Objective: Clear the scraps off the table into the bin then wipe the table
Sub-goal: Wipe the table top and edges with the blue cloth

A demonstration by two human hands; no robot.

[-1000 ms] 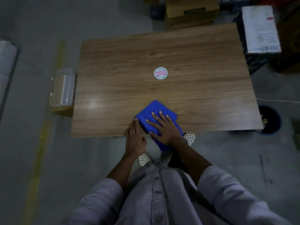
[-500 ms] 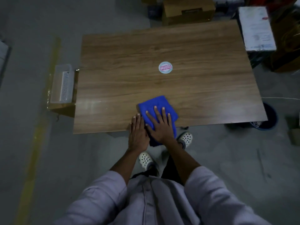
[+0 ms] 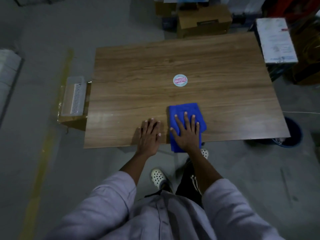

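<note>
**Blue cloth slides right along the table's near edge; wiping is under way**

A person looks down at a wooden table point(image 3: 138, 66) from above. A blue cloth point(image 3: 183, 110) lies at the near edge, a little right of the middle, with its near end hanging over that edge. The right hand point(image 3: 187, 134) presses flat on top of it, fingers point(image 3: 186, 120) straight and spread. It pins the cloth down without curling round it.

The left hand point(image 3: 149, 135) lies palm down on bare wood just left of the cloth, also at the near edge. It is flat and holds nothing.

A second ago the two hands were side by side and the cloth sat cornerwise under the palm. Now the cloth is squarer to the edge and has moved right, leaving a strip of bare wood between it and the left hand. The left hand has hardly moved and seems to serve as a brace.

A round sticker point(image 3: 180, 80) sits near the table's centre. No scraps show anywhere on the top. A dark bin point(image 3: 297, 132) stands on the floor just off the near right corner.

The clearing step looks finished. This appears to be an early wiping stroke, with most of the top beyond the cloth probably still to be covered.
</note>
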